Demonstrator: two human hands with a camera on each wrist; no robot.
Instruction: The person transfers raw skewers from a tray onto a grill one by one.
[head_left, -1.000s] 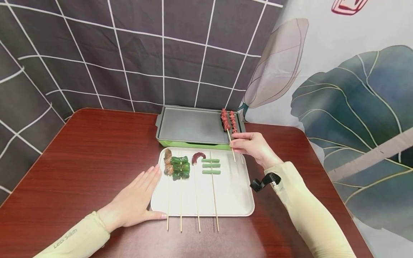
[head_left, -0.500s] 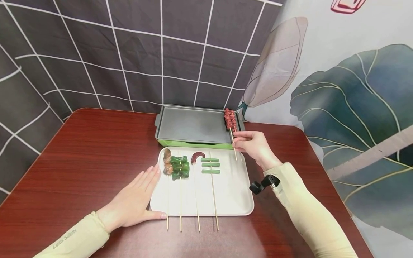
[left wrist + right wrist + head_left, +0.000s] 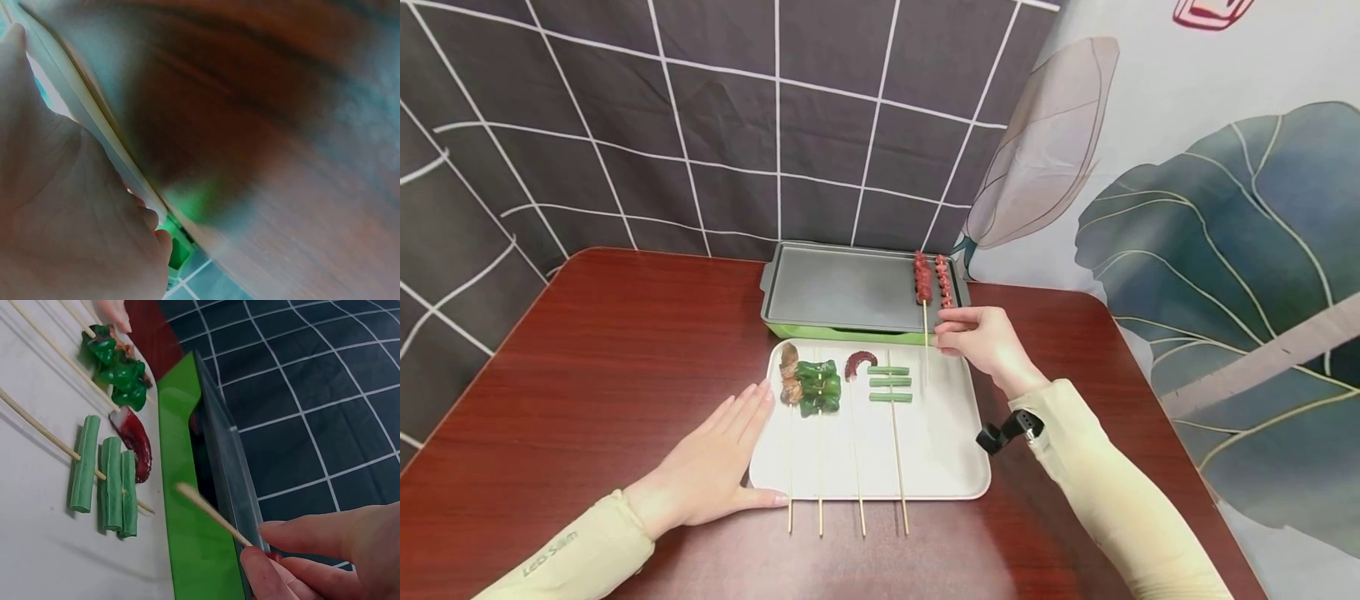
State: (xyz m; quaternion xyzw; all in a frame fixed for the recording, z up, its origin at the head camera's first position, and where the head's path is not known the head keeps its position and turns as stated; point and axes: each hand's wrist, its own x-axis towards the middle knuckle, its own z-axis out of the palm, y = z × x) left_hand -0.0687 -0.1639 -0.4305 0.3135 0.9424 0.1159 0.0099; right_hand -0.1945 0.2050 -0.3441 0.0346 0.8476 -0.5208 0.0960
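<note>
My right hand (image 3: 981,343) pinches the stick of a red meat skewer (image 3: 922,279) between thumb and fingers. The meat end is over the right side of the grey griddle plate (image 3: 850,287); whether it touches cannot be told. A thinner red skewer (image 3: 943,283) lies just to its right. In the right wrist view, the pinched stick (image 3: 212,514) points across the green griddle base (image 3: 181,456). My left hand (image 3: 718,467) lies with straight fingers along the left edge of the white tray (image 3: 947,450), its thumb by the near left corner.
On the tray lie a brown mushroom-like skewer (image 3: 790,375), a green pepper skewer (image 3: 818,390), a dark red tentacle skewer (image 3: 859,364) and a green bean skewer (image 3: 891,383). Their sticks overhang the near edge. The red-brown table (image 3: 625,350) meets a dark gridded backdrop (image 3: 715,108).
The held meat skewer first swung right against the thinner skewer, then came back left, leaving a gap between them. My right hand shifted slightly with it. My left hand stayed put.
</note>
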